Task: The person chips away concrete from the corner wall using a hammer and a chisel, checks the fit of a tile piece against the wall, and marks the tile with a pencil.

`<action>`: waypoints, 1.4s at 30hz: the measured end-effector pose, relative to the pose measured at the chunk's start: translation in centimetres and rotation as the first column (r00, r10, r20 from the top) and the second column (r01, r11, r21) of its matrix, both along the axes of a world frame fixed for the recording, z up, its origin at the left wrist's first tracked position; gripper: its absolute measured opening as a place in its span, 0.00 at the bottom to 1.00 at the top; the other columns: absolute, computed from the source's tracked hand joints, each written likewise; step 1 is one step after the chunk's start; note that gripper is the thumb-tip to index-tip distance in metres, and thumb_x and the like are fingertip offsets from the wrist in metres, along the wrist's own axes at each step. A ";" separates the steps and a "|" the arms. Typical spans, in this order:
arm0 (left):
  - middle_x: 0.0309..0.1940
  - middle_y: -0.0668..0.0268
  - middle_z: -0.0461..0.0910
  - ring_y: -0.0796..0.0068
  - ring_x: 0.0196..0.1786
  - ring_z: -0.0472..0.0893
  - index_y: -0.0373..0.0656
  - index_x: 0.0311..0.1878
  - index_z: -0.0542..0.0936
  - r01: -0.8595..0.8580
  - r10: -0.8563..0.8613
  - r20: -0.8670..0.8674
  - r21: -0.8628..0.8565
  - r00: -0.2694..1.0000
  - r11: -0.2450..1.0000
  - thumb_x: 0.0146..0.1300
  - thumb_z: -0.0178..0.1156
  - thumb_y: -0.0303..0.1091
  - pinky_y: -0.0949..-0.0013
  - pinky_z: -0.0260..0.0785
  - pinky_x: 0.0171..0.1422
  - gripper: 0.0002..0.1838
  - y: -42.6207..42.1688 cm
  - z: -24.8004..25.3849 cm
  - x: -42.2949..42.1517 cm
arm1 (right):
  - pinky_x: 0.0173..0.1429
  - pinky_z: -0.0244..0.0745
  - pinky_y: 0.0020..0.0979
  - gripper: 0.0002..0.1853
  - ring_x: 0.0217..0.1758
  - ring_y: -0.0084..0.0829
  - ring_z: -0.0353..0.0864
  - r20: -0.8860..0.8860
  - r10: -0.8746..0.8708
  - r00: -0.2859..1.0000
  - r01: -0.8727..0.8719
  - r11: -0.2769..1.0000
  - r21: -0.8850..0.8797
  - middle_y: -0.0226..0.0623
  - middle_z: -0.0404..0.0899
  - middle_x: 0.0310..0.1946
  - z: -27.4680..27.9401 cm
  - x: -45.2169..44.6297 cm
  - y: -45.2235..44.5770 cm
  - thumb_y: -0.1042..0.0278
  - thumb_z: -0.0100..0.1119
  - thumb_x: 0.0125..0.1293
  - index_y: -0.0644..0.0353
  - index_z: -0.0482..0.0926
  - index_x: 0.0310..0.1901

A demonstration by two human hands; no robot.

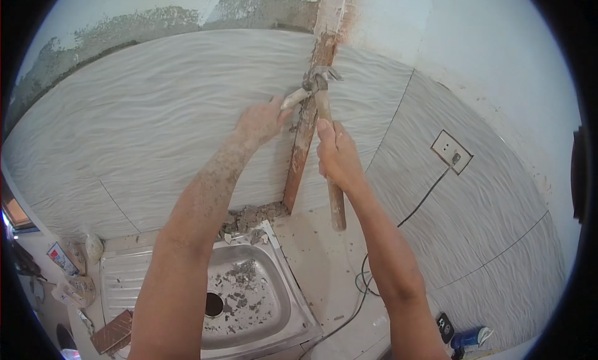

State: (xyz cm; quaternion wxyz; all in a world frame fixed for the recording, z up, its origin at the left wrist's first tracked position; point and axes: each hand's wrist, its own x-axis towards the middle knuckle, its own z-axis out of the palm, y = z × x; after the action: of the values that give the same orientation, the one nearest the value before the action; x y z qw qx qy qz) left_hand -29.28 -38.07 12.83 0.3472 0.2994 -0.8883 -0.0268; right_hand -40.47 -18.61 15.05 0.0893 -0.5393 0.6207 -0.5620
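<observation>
My right hand (339, 153) is closed around the wooden handle of a claw hammer (322, 101), whose lower end sticks out below my fist. The hammer's metal head is up against a rusty brown vertical post (303, 139) on the tiled wall. To the left of the post, my left hand (260, 120), dusty along the forearm, grips a tool with a pale handle (295, 98). That tool's far end meets the post beside the hammer head, and its kind cannot be made out. Grey mortar rubble (255, 217) lies at the foot of the post.
Below is a steel sink (283, 298) strewn with debris. A black cable (423, 198) runs from a wall socket (451, 151) down to the counter (314, 241). A blue object (470, 337) lies at lower right; a brown tile piece (113, 333) and containers (78, 290) stand at left.
</observation>
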 end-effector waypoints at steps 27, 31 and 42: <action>0.37 0.47 0.85 0.41 0.44 0.84 0.42 0.58 0.72 0.018 -0.020 0.031 0.069 0.999 0.997 0.78 0.51 0.50 0.41 0.75 0.49 0.21 -0.1 1.0 0.3 | 0.26 0.75 0.40 0.29 0.21 0.41 0.81 -0.013 -0.068 0.998 0.069 0.984 0.164 0.49 0.79 0.25 2.7 1.4 0.9 0.45 0.41 0.81 0.71 0.74 0.44; 0.37 0.47 0.85 0.41 0.44 0.84 0.41 0.59 0.72 0.016 -0.023 0.064 0.105 0.998 0.994 0.78 0.51 0.51 0.41 0.74 0.49 0.22 0.8 1.2 0.9 | 0.26 0.75 0.40 0.30 0.18 0.39 0.79 -0.179 -0.108 0.978 0.095 0.992 -0.083 0.47 0.78 0.23 0.6 0.9 0.0 0.44 0.42 0.81 0.71 0.74 0.45; 0.38 0.47 0.84 0.41 0.44 0.84 0.41 0.59 0.71 0.025 -0.031 0.062 0.107 0.998 0.994 0.79 0.49 0.52 0.42 0.75 0.48 0.23 0.8 1.2 1.5 | 0.25 0.74 0.38 0.29 0.18 0.35 0.78 -0.006 -0.045 0.999 0.045 0.997 0.065 0.43 0.76 0.22 2.6 1.4 1.9 0.44 0.43 0.80 0.70 0.75 0.41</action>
State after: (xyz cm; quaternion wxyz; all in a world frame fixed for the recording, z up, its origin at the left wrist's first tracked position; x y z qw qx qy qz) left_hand -27.76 -37.32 14.00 0.3022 0.3057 -0.9002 -0.0695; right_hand -39.03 -16.73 17.64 0.0929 -0.5232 0.6509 -0.5422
